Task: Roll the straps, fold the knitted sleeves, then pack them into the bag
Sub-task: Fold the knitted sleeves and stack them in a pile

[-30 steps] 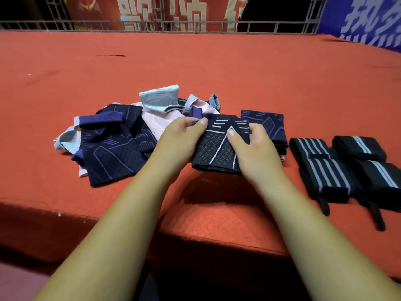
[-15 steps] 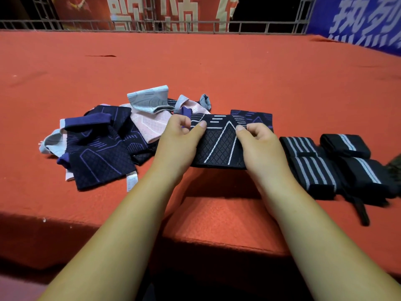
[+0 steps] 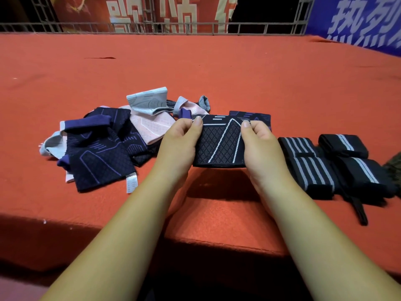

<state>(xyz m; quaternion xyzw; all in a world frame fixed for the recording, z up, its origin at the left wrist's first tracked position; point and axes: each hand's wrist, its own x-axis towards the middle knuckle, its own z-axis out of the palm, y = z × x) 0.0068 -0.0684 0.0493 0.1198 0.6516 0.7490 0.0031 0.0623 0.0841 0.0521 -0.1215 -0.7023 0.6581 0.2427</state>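
A black knitted sleeve (image 3: 221,144) with white lines is held folded, just above the red carpet, between my hands. My left hand (image 3: 180,142) pinches its left edge and my right hand (image 3: 260,144) pinches its right edge, thumbs on top. Behind it lies a folded navy sleeve (image 3: 256,116). To the left is a loose heap of sleeves: a navy one (image 3: 97,157), a pink one (image 3: 149,127) and a pale grey one (image 3: 147,101). Rolled black straps with grey stripes (image 3: 308,166) (image 3: 351,157) lie to the right. No bag can be made out.
The red carpeted platform (image 3: 217,72) stretches far back to a metal railing (image 3: 152,27) with banners behind. Its front edge (image 3: 217,242) drops off just below my wrists. A dark greenish thing (image 3: 393,168) shows at the right border.
Both hands have lifted the black sleeve off the carpet and drawn it flatter, shifting it slightly up and away from the front edge. The camera view has moved a little right.
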